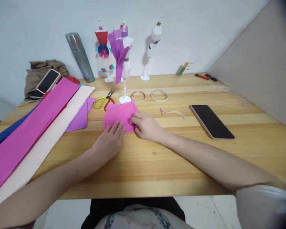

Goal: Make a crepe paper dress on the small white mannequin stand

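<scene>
A small bright pink sheet (120, 113) lies on the wooden table in front of me. My left hand (111, 138) rests on its lower edge, fingers stretched out and lying flat. At the sheet's right edge, my right hand (146, 126) has its fingers curled and pinched on the pink sheet. Just behind the sheet are scissors (106, 100) with yellow and red handles, and the white base of a small mannequin (126, 68) draped with purple material (119, 57). Two rolls of tape, one red-patterned (138, 96) and one pale (159, 95), lie behind my right hand.
Long folded sheets, magenta (35, 130) and pale pink (50, 140), cover the table's left side. A black phone (212, 122) lies at right. Along the wall stand a bottle (80, 57), a dressed mannequin (105, 52) and a mostly bare one (154, 39).
</scene>
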Action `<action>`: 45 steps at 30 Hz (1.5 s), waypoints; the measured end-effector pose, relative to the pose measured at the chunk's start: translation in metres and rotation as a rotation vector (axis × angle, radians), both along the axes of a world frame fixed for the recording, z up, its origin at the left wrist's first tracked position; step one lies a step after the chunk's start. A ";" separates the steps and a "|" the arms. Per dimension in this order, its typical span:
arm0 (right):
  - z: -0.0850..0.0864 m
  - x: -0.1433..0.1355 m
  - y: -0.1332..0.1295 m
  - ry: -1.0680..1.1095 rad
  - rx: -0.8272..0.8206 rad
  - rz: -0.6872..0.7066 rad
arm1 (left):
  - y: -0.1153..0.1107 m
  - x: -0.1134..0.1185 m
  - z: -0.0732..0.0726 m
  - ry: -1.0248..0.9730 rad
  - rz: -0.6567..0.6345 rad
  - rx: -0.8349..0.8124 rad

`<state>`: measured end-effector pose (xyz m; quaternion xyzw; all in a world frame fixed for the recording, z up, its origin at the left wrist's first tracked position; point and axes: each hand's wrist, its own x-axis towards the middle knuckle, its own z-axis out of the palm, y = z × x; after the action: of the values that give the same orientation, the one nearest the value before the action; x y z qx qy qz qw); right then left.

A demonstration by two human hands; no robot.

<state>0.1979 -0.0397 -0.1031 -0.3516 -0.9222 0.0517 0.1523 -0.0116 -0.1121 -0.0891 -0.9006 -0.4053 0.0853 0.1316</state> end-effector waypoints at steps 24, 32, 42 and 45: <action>-0.002 0.038 0.039 0.432 -0.539 0.313 | -0.010 0.004 0.044 0.090 0.305 -0.221; -0.019 0.031 0.044 0.588 -0.253 -0.088 | 0.006 -0.006 0.053 -0.030 0.578 -0.233; -0.023 0.020 0.035 0.443 -0.200 -0.072 | 0.031 -0.017 0.027 -0.346 0.711 -0.082; -0.025 0.017 0.032 0.549 -0.258 -0.068 | 0.037 -0.024 0.020 -0.594 0.731 -0.154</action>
<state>0.2153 -0.0078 -0.1282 -0.3716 -0.8201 0.2564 0.3517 -0.0359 -0.0756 -0.0696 -0.6916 -0.7081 -0.1054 -0.0959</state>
